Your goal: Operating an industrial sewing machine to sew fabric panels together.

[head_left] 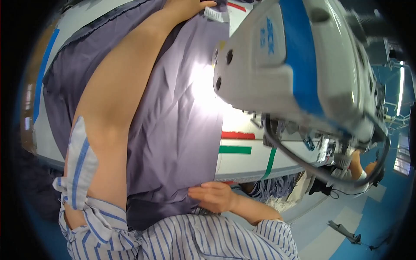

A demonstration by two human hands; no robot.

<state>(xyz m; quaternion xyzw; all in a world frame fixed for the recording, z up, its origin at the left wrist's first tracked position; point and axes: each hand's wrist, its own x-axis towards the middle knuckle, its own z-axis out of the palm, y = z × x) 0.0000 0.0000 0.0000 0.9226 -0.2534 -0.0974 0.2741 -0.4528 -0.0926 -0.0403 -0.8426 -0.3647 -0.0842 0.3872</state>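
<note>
A large purple-grey fabric [173, 130] with loose wrinkles lies over the table and drops past its front edge. My left arm reaches far across it. My left hand [184, 6] is at the top edge of the picture, mostly cut off. One digit points right, just above a small white label [215, 14] on the fabric; the other fingers cannot be seen. By the table's front edge, my right hand [214, 197] has its fingers bent closed on the near right side of the fabric.
A white and blue sewing machine [268, 69] stands at the right, its lamp lighting the fabric's edge. A black cable [312, 171] loops below its head. Green tape [236, 150] and red tape [238, 135] mark the white table. Bundled cloth [277, 190] hangs below; another person's arm [356, 167] shows beyond.
</note>
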